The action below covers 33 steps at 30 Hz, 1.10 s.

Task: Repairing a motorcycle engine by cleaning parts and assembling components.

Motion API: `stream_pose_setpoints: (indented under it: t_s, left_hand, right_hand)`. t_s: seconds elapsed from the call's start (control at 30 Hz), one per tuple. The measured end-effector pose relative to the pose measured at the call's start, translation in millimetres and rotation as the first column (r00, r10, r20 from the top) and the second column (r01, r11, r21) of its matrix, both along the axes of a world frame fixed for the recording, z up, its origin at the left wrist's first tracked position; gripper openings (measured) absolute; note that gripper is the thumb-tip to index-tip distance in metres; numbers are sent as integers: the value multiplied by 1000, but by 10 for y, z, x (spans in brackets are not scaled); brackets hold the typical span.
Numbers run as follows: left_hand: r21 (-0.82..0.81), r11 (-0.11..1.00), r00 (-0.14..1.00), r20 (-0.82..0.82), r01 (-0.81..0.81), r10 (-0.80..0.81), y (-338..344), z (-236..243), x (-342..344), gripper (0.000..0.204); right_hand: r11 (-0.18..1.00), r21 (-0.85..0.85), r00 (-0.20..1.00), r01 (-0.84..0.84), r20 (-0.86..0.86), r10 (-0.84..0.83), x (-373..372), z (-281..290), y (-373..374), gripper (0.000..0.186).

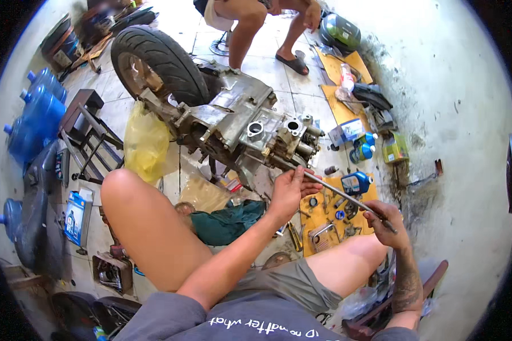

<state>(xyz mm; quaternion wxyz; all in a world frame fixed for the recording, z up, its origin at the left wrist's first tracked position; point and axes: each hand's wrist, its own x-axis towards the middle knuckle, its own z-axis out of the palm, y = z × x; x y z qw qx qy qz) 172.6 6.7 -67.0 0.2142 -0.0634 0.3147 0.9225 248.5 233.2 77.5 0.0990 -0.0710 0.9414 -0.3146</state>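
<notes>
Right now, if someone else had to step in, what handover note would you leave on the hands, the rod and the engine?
Left hand: fingers pinched on the upper end of the long thin grey metal rod, close to the engine.
Right hand: closed around the rod's lower end.
Grey scooter engine block with its black rear tyre: lies on the tiled floor, cylinder end bare, facing the person.
Small parts and a blue oil bottle sit on orange cardboard beside the wall.
Done: engine stripped open. Left: the rod's tip sits at the cylinder end; whether it is inside, I cannot tell.

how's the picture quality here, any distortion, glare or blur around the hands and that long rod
Head view: strong fisheye bend, black corners; bright daylight washes out the wall; both the left hand and right hand holding the long metal rod look sharp.
</notes>
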Motion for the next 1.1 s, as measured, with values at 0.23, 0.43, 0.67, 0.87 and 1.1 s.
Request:
stream_pose_setpoints:
  t_s: [0.23, 0.43, 0.67, 0.87, 1.1]
  left_hand:
    - [-165, 982, 995, -12, 91, -94, -68, 39, -39, 41]
    - [-159, 944, 932, -180, 289, -315, 370, 138, 421, 36]
    - [244, 900, 929, -180, 360, -323, 752, 191, 512, 37]
    - [329, 896, 954, -68, 297, -291, 744, 211, 525, 28]
    - [325, 890, 947, -57, 318, -317, 663, 219, 488, 29]
  right_hand:
    - [773, 576, 833, -265, -267, 485, -41, -123, 131, 26]
    - [955, 273, 843, -115, -481, 240, -43, -190, -4, 14]
    - [758, -586, 717, 286, 656, 236, 414, -128, 301, 48]
    - [869, -448, 925, 211, 379, -29, 451, 244, 517, 66]
    - [747, -660, 906, 80, 361, 222, 563, 161, 572, 31]
